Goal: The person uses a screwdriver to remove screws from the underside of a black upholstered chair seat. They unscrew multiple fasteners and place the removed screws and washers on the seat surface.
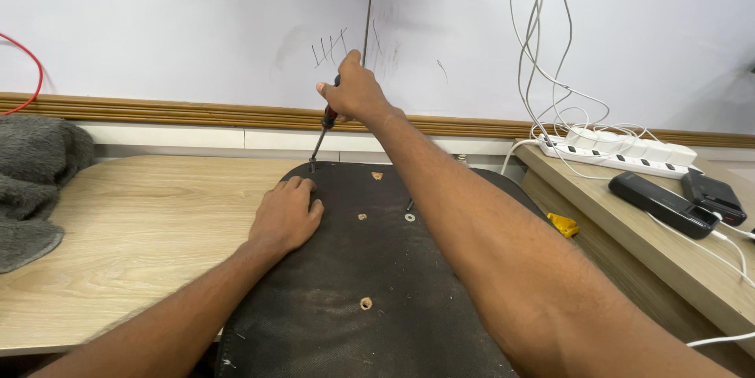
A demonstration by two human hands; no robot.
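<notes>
Head view: one screwdriver (325,125) is gripped by the clenched right hand (354,93), tip set at the far edge of one black seat pad (354,268). The left hand (285,215) is pressed flat, fingers released. Three holes and one washer (410,217) are counted.

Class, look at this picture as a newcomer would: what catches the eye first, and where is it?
The right hand grips a red-handled screwdriver, its tip at the far edge of a black padded board. The left hand rests flat on that board. On the right, a white power strip trails a tangle of white cables.
</notes>
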